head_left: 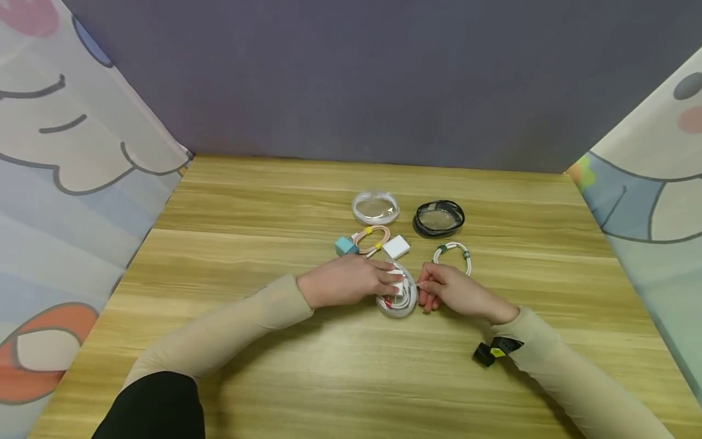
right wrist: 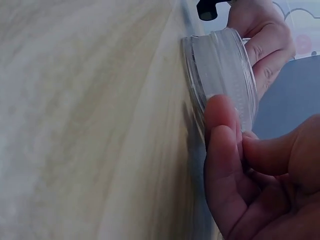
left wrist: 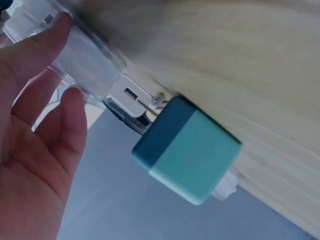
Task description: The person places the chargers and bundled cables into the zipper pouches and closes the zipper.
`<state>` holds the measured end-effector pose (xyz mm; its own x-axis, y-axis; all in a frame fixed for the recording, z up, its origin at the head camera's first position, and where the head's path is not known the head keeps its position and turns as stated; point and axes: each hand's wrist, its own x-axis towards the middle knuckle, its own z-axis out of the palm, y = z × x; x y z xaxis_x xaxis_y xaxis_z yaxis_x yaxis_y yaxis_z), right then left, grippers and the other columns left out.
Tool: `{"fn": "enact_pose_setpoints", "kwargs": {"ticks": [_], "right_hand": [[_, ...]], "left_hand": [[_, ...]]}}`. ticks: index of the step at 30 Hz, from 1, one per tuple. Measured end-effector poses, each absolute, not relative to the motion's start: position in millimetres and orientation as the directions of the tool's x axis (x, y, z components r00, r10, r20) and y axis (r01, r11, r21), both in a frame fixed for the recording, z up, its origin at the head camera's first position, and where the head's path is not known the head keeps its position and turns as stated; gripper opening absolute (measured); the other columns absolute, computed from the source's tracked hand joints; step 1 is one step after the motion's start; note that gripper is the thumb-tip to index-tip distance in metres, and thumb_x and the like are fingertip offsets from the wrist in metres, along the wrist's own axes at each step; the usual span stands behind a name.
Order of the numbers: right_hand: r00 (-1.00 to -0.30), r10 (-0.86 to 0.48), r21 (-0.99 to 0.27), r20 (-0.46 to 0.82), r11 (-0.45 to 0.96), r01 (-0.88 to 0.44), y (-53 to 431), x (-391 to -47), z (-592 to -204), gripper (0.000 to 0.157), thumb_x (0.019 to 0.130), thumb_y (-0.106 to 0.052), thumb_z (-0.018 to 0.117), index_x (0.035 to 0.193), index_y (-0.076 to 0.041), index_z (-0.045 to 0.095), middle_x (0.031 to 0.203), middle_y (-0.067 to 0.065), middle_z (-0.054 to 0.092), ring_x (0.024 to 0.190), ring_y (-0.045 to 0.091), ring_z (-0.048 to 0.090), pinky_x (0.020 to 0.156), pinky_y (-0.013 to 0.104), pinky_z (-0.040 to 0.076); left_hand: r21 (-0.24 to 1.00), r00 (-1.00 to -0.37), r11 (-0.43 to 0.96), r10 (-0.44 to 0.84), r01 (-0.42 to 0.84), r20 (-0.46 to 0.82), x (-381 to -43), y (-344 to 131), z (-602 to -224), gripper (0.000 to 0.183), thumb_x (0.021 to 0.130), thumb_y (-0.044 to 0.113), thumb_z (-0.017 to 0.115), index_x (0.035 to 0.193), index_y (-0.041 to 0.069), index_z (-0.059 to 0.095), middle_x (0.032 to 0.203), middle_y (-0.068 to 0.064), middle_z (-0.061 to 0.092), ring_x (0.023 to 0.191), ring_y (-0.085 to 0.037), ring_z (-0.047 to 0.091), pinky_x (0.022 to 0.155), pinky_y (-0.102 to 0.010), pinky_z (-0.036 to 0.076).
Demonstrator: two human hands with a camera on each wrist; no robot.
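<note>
A round clear plastic case (head_left: pixel 396 313) rests on the table in front of the person, with a white charger and a coiled white cable (head_left: pixel 407 299) inside. My left hand (head_left: pixel 351 281) holds this case, its fingertips reaching over the charger. In the left wrist view, thumb and fingers lie on either side of the clear wall. At the case's right edge, my right hand (head_left: pixel 452 291) pinches a thin white strip (head_left: pixel 418 285) between thumb and fingers; what the strip belongs to I cannot tell. The right wrist view shows those fingertips right at the case's side.
Behind the left hand lie a teal charger (head_left: pixel 345 246), a peach cable coil (head_left: pixel 378 231) with yellow ties and a white charger (head_left: pixel 396 247). Farther back are another clear case (head_left: pixel 375 220) and a black-rimmed case (head_left: pixel 439 231). A white cable coil (head_left: pixel 468 262) sits behind the right hand.
</note>
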<state>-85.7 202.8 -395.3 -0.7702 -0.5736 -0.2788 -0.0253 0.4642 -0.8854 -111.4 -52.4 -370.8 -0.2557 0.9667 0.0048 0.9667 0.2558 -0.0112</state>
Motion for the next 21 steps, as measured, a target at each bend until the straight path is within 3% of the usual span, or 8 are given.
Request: {"fn": "enact_pose_setpoints", "kwargs": {"ticks": [6, 12, 17, 21], "right_hand": [[-0.741, -0.608, -0.868, -0.286, 0.492, -0.069, 204, -85, -392, 0.011, 0.098, -0.007, 0.046, 0.09, -0.002, 0.052, 0.075, 0.007, 0.064, 0.062, 0.021, 0.064, 0.055, 0.034, 0.053], [-0.625, -0.72, -0.891, -0.301, 0.445, -0.085, 209, -74, -391, 0.013, 0.098, -0.01, 0.046, 0.09, -0.002, 0.052, 0.075, 0.008, 0.066, 0.063, 0.022, 0.065, 0.056, 0.035, 0.053], [-0.656, -0.692, -0.905, -0.301, 0.423, -0.031, 210, -68, -392, 0.013, 0.098, -0.01, 0.046, 0.092, 0.001, 0.051, 0.077, 0.01, 0.065, 0.064, 0.025, 0.065, 0.056, 0.036, 0.053], [-0.668, -0.671, -0.908, -0.323, 0.419, 0.018, 211, -67, -392, 0.013, 0.098, -0.008, 0.045, 0.094, 0.003, 0.05, 0.079, 0.013, 0.065, 0.066, 0.028, 0.065, 0.057, 0.037, 0.054]], "left_hand": [[-0.032, -0.277, 0.276, 0.961, 0.961, -0.021, -111, -50, -369, 0.032, 0.094, 0.024, 0.054, 0.125, 0.03, 0.06, 0.136, 0.011, 0.049, 0.125, -0.013, 0.046, 0.089, -0.032, 0.048], [-0.018, -0.295, 0.295, 0.956, 0.955, -0.003, -112, -52, -370, 0.035, 0.09, 0.025, 0.061, 0.124, 0.032, 0.061, 0.136, 0.01, 0.049, 0.124, -0.012, 0.047, 0.086, -0.032, 0.049], [-0.044, -0.284, 0.285, 0.958, 0.957, 0.024, -113, -53, -369, 0.039, 0.086, 0.028, 0.067, 0.124, 0.032, 0.061, 0.136, 0.01, 0.05, 0.124, -0.012, 0.047, 0.089, -0.032, 0.048], [-0.046, -0.266, 0.267, 0.964, 0.963, 0.032, -111, -52, -370, 0.036, 0.09, 0.024, 0.062, 0.126, 0.03, 0.061, 0.136, 0.007, 0.05, 0.124, -0.014, 0.047, 0.092, -0.032, 0.046]]}}
